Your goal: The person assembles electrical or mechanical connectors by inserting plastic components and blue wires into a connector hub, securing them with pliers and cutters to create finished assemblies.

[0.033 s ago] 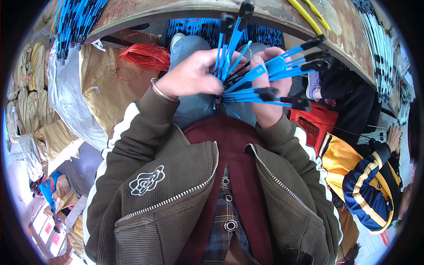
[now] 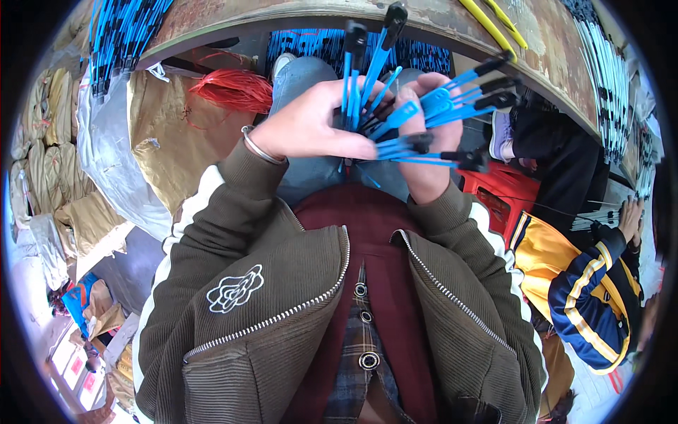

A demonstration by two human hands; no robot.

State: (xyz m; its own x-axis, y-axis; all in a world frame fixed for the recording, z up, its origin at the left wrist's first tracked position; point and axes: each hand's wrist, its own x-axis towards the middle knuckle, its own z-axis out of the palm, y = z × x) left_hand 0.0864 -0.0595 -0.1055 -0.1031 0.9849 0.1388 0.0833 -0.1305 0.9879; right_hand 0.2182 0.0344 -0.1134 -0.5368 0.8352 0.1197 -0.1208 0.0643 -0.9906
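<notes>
Over my lap, both hands work at a fanned bundle of thin blue plastic strips with black ends (image 2: 439, 106). My left hand (image 2: 311, 119) is closed round the strips on the left, its thumb stretched across their gathered lower ends. Several of those point up and away, past the fingers. My right hand (image 2: 449, 133) grips the right part of the bundle, with the thumb laid over the strips; their black tips spread out to the right. Where the strips meet between the hands is partly hidden by my fingers.
A worn wooden table (image 2: 233, 25) curves across the far side, with yellow strips (image 2: 491, 25) on it. Blue strips (image 2: 127, 42) are stacked far left, pale ones (image 2: 604, 85) right. Red strands (image 2: 233, 90) lie on brown sacking. At right sits a co-worker (image 2: 586, 297), near a red stool (image 2: 498, 201).
My left thumb has moved right across the strips. The part of the bundle in my right hand has shifted slightly left.
</notes>
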